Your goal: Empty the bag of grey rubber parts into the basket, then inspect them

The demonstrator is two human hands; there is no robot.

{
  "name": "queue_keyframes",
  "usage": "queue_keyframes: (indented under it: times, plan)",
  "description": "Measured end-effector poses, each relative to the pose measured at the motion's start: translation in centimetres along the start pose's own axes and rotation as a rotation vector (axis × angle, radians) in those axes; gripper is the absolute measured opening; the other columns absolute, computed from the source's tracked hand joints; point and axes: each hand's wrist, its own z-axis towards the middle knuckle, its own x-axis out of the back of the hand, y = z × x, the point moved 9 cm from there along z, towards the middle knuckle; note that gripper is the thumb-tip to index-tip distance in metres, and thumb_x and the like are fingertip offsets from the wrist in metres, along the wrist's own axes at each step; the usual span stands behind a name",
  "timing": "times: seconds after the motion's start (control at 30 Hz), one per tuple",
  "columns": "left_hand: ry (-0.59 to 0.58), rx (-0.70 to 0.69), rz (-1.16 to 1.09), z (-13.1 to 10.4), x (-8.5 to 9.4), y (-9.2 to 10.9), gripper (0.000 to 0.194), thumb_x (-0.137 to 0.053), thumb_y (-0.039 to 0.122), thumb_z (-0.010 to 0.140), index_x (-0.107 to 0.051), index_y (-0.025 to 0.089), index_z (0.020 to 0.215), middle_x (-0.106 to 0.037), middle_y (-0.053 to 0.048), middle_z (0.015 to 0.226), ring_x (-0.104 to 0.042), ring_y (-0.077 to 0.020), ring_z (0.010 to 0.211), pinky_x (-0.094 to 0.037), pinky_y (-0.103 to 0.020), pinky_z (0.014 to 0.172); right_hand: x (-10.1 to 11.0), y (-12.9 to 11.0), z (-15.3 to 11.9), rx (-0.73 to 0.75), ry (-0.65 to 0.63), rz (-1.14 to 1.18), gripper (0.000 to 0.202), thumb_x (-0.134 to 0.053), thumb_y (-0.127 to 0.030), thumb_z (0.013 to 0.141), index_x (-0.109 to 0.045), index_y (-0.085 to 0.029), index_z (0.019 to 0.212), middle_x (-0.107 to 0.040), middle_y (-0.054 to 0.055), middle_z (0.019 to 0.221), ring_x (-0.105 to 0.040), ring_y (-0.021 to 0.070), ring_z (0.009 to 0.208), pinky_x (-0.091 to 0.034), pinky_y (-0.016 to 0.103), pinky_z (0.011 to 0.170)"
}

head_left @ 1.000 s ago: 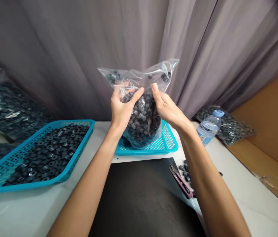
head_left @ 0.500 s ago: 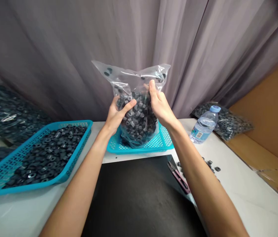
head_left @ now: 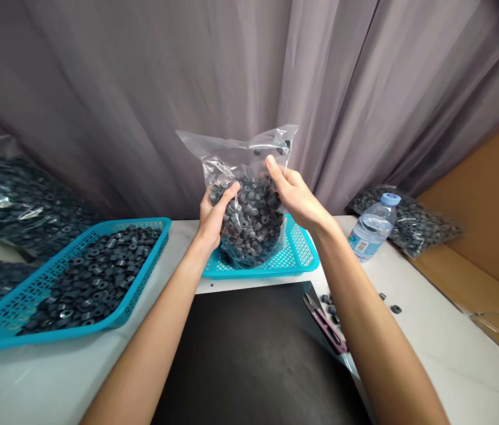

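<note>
Between my hands stands a clear plastic bag (head_left: 251,215), its lower part full of small dark grey ring-like pieces. My left hand (head_left: 214,215) grips the bag's left side, thumb across the front. On the upper right side my right hand (head_left: 291,189) is closed on the plastic, thumb pointing up; its other fingers are partly hidden behind the bag. The bag's bottom is in or just over a turquoise basket (head_left: 302,251). Its top edge spreads wide above my hands, with a few pieces clinging near the upper right corner.
At left, another turquoise basket (head_left: 143,280) holds many pieces, beside large filled bags (head_left: 23,200). A black mat (head_left: 253,354) lies in front, with purple thread snips (head_left: 326,324) at its right edge. Right are a water bottle (head_left: 373,227), loose pieces (head_left: 395,309) and a filled bag (head_left: 426,224).
The bag's top has sunk a little and its corners have drawn inward. Pieces in the upper left corner have dropped out of it. Both hands keep their hold; the view has shifted slightly.
</note>
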Motion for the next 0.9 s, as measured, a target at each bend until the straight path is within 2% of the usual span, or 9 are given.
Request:
queue_keyframes:
  times: [0.1,0.2,0.33,0.43,0.53,0.67,0.73,0.83,0.9]
  plan:
    - [0.003,-0.012,0.003,0.1,0.5,-0.3,0.034,-0.085,0.046,0.073,-0.072,0.023,0.096,-0.077,-0.001,0.097,-0.073,-0.0218,0.093,-0.058,-0.033,0.086,1.4,1.1,-0.9,-0.083,-0.076,-0.011,0.052,-0.060,-0.063,0.094,-0.067,-0.025,0.128,-0.068,0.004,0.133,-0.059,0.0241,0.130,-0.048,0.046,0.112]
    - [-0.002,-0.018,0.017,0.1,0.7,-0.2,0.037,-0.083,0.048,0.074,-0.072,0.022,0.099,-0.077,-0.002,0.098,-0.072,-0.0223,0.096,-0.058,-0.033,0.087,3.0,3.2,-2.4,-0.248,-0.194,-0.092,0.062,-0.082,-0.055,0.078,-0.067,-0.026,0.131,-0.065,0.007,0.140,-0.059,0.0282,0.131,-0.047,0.050,0.113]
    - [-0.038,-0.037,0.062,0.1,0.2,0.7,0.044,-0.083,0.048,0.075,-0.072,0.024,0.110,-0.076,-0.003,0.106,-0.070,-0.0235,0.104,-0.055,-0.033,0.091,2.6,3.0,-3.6,-0.275,-0.450,-0.136,0.042,-0.076,-0.055,0.083,-0.078,-0.023,0.109,-0.076,0.006,0.114,-0.067,0.0274,0.113,-0.052,0.047,0.105]
    - [-0.086,-0.082,0.115,-0.1,-0.6,1.8,0.047,-0.084,0.048,0.074,-0.072,0.026,0.114,-0.074,-0.002,0.115,-0.067,-0.0242,0.112,-0.052,-0.034,0.097,2.2,1.5,-3.3,-0.209,-0.473,-0.168,0.044,-0.064,-0.061,0.091,-0.078,-0.019,0.090,-0.075,0.003,0.090,-0.068,0.0215,0.088,-0.057,0.041,0.089]
    - [-0.098,-0.117,0.162,-0.2,-0.4,2.3,0.047,-0.085,0.047,0.073,-0.072,0.027,0.114,-0.073,-0.001,0.120,-0.064,-0.0249,0.117,-0.048,-0.036,0.104,2.3,1.0,-2.7,-0.199,-0.380,-0.216,0.049,-0.061,-0.064,0.091,-0.074,-0.018,0.084,-0.072,0.002,0.084,-0.065,0.0188,0.080,-0.057,0.037,0.080]
    - [-0.070,-0.105,0.167,0.0,0.8,1.8,0.044,-0.079,0.052,0.078,-0.071,0.026,0.112,-0.074,-0.004,0.114,-0.067,-0.0270,0.112,-0.050,-0.041,0.101,3.9,0.7,-1.3,-0.137,-0.048,-0.074,0.054,-0.050,-0.068,0.096,-0.068,-0.025,0.123,-0.071,0.006,0.119,-0.069,0.0208,0.100,-0.058,0.038,0.091]
    - [-0.074,-0.099,0.150,0.3,1.1,1.9,0.044,-0.077,0.053,0.079,-0.069,0.025,0.112,-0.075,-0.005,0.111,-0.068,-0.0277,0.111,-0.050,-0.042,0.100,4.4,0.1,-0.7,-0.042,0.123,-0.026,0.056,-0.048,-0.065,0.098,-0.065,-0.024,0.130,-0.071,0.008,0.123,-0.071,0.0213,0.102,-0.056,0.040,0.095]
    - [-0.100,-0.097,0.111,0.6,0.9,2.6,0.049,-0.074,0.055,0.081,-0.065,0.024,0.116,-0.077,-0.007,0.110,-0.069,-0.0287,0.113,-0.051,-0.044,0.101,4.2,-1.5,-0.4,0.110,0.321,-0.063,0.046,-0.060,-0.055,0.094,-0.072,-0.018,0.118,-0.076,0.010,0.109,-0.073,0.0234,0.097,-0.057,0.040,0.091]
    - [-0.110,-0.101,0.092,0.7,0.5,3.3,0.056,-0.074,0.057,0.080,-0.060,0.024,0.122,-0.077,-0.009,0.112,-0.069,-0.0292,0.114,-0.051,-0.045,0.100,3.4,-2.3,-0.5,0.151,0.367,-0.104,0.037,-0.067,-0.049,0.091,-0.076,-0.017,0.109,-0.078,0.009,0.101,-0.073,0.0238,0.093,-0.057,0.038,0.085]
